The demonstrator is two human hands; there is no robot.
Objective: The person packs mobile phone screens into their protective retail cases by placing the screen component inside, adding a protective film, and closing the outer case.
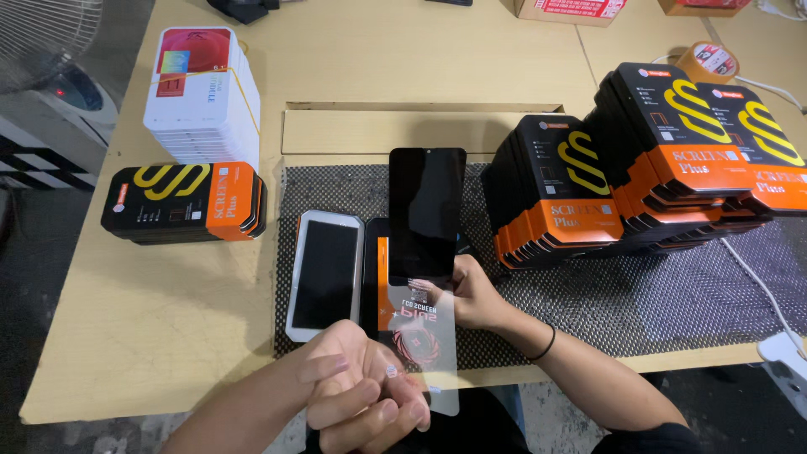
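My right hand (471, 294) grips the lower edge of a black phone screen panel (427, 210) and holds it upright over the mat. My left hand (357, 391) pinches the bottom of a clear protective film (424, 336) that hangs off the panel's lower end. Behind the film lies an open black-and-orange box (380, 277). A white tray holding a dark screen (324, 273) rests flat to the left of it on the black mesh mat (605, 307).
Stacks of black-and-orange boxes (656, 160) crowd the right side of the mat. One such stack (187, 202) and a banded stack of white boxes (202, 97) sit at left. A tape roll (708, 60) lies far right. A fan (42, 38) stands at top left.
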